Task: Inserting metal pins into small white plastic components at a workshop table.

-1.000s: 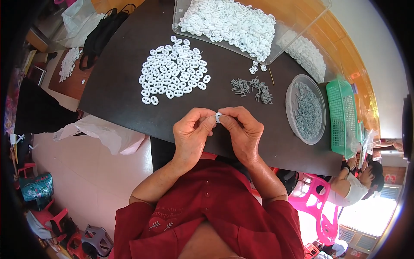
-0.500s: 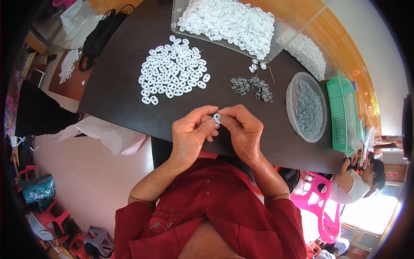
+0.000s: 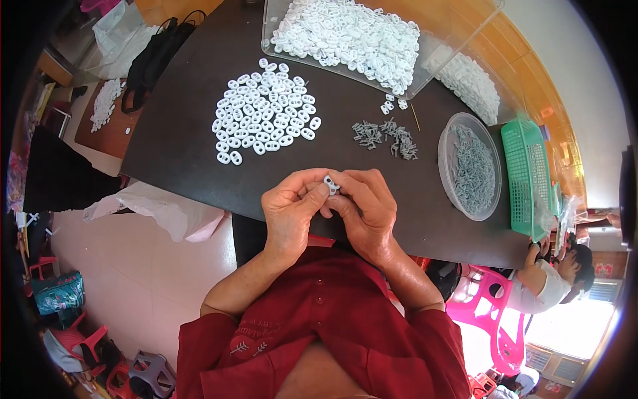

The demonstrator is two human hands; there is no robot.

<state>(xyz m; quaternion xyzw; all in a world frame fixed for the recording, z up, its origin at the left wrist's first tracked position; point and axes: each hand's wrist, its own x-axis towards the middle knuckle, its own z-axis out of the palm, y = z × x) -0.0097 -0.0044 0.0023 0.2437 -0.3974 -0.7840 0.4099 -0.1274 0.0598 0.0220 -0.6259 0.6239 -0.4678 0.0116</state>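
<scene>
Between the fingertips of both hands is a small white oval plastic piece with two holes (image 3: 330,184). My left hand (image 3: 291,206) pinches it from the left, thumb against index finger. From the right, my right hand (image 3: 367,206) closes its thumb and index finger on the same piece. Beyond my hands to the left lies a loose spread of similar white two-holed pieces (image 3: 259,120). Small grey pins (image 3: 399,139) are heaped on the table to the right, with a thin brass-coloured rod (image 3: 415,117) beside them. The piece is partly covered by my fingers.
The dark table (image 3: 179,126) spans the front. A clear bin (image 3: 267,40) of white pieces stands at the back, with further white pieces (image 3: 473,86) beside it. At right are a round tub (image 3: 442,166) of grey pins and a green basket (image 3: 515,173). A person (image 3: 548,286) sits beyond.
My right hand has shifted slightly left and its fingers have bent further around the white piece. The piece has turned so that its holes show more plainly.
</scene>
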